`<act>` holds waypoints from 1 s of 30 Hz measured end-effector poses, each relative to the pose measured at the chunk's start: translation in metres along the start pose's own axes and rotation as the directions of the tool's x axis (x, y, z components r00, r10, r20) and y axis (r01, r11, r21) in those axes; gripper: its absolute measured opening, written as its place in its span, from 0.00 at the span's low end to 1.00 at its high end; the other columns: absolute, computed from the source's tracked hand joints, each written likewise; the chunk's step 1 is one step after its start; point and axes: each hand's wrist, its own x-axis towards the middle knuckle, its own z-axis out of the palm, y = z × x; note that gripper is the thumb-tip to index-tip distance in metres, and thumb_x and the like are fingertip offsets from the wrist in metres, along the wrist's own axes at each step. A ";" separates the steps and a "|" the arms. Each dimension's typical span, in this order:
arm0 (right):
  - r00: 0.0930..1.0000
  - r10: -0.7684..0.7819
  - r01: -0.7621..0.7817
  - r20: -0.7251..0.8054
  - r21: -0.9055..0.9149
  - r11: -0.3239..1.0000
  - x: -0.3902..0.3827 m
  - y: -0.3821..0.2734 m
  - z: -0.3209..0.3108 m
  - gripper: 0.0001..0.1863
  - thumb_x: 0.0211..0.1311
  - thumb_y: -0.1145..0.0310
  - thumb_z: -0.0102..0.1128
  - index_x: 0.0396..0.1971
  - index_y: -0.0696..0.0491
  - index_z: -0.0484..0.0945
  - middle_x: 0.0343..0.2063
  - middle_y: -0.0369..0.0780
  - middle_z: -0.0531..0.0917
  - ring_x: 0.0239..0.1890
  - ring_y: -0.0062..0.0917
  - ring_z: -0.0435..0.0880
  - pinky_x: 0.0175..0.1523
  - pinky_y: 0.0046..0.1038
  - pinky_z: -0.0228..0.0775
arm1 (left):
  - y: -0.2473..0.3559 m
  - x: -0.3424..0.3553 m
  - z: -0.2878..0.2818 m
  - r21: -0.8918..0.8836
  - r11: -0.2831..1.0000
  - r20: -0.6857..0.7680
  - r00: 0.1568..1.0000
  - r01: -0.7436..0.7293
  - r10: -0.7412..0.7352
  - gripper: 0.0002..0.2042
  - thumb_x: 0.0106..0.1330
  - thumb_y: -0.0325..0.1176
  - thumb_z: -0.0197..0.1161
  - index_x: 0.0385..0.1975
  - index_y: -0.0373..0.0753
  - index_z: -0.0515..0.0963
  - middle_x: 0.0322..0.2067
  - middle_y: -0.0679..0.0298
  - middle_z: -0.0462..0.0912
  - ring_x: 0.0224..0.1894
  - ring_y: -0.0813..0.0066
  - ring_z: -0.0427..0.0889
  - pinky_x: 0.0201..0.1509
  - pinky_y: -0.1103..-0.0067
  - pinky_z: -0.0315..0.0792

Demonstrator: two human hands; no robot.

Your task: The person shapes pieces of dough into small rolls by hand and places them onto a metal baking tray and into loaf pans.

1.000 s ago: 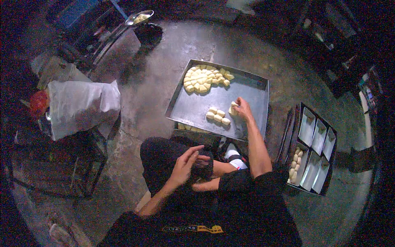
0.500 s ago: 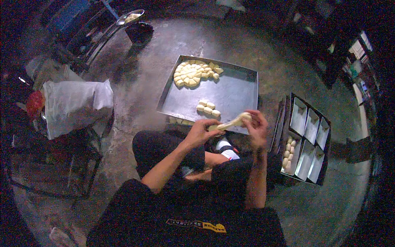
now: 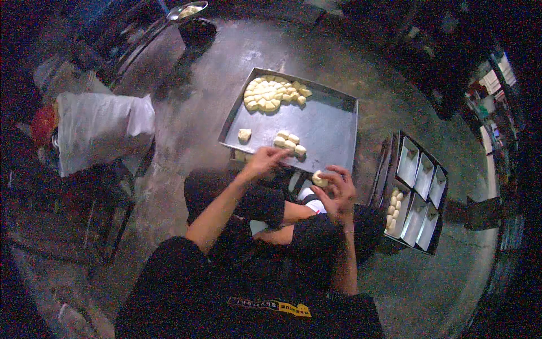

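In my right hand [image 3: 339, 195], fingers curled around it, is a rounded lump of pale dough [image 3: 319, 179], held just off the near right edge of a shallow metal tray [image 3: 330, 127]. My left hand [image 3: 268, 162] hovers over the tray's near rim, fingers stretched out and holding nothing visible. Just beyond those fingertips lies a small cluster of smooth dough rolls [image 3: 290, 143]. A single dough lump [image 3: 244, 135] sits apart to their left. Many cut dough pieces [image 3: 268, 95] crowd together in the tray's far left corner.
At right stands a dark rack of rectangular baking tins [image 3: 416, 212]; one compartment contains dough rolls [image 3: 394, 209]. A white cloth or sack [image 3: 104, 133] drapes over something at left. Farther off, a round metal pan [image 3: 187, 11] rests on a dark stand. My crossed legs are beside the tray.
The dough stretched between my hands has come apart. One lump now lies at the tray's left, and the rest is a rounded lump in my right hand. My left hand has moved slightly left and away.
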 end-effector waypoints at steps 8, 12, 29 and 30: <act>0.896 -0.380 0.401 0.229 -0.051 0.915 -0.008 -0.037 0.043 0.16 0.49 0.76 0.67 0.41 0.53 0.80 0.38 0.39 0.80 0.38 0.30 0.82 0.39 0.27 0.77 | 0.030 -0.098 0.029 -0.753 0.631 0.102 0.980 0.188 -0.170 0.16 0.66 0.43 0.60 0.37 0.33 0.78 0.33 0.62 0.84 0.27 0.78 0.81 0.29 0.88 0.72; 0.966 0.054 -0.097 0.252 0.159 0.983 -0.017 -0.040 0.040 0.11 0.52 0.73 0.67 0.36 0.55 0.78 0.30 0.40 0.82 0.31 0.25 0.83 0.37 0.26 0.75 | 0.060 -0.116 0.029 -0.484 0.875 -0.059 0.996 0.024 -0.060 0.11 0.61 0.33 0.66 0.39 0.32 0.79 0.34 0.63 0.83 0.34 0.80 0.81 0.37 0.84 0.76; 0.980 -0.036 0.028 0.194 0.041 0.999 -0.039 0.006 -0.004 0.16 0.54 0.71 0.66 0.44 0.52 0.81 0.42 0.40 0.81 0.45 0.25 0.81 0.40 0.25 0.76 | 0.065 -0.120 0.094 -0.252 0.967 -0.099 0.993 0.037 -0.064 0.13 0.70 0.37 0.55 0.43 0.33 0.77 0.34 0.62 0.83 0.34 0.80 0.81 0.39 0.80 0.78; 0.975 0.031 -0.039 0.218 0.034 0.999 -0.040 0.011 -0.004 0.15 0.53 0.71 0.67 0.43 0.53 0.81 0.41 0.40 0.82 0.44 0.25 0.81 0.39 0.24 0.76 | 0.067 -0.121 0.096 -0.259 0.964 -0.073 0.994 0.064 -0.085 0.14 0.71 0.38 0.53 0.45 0.33 0.76 0.36 0.61 0.82 0.35 0.79 0.82 0.40 0.79 0.79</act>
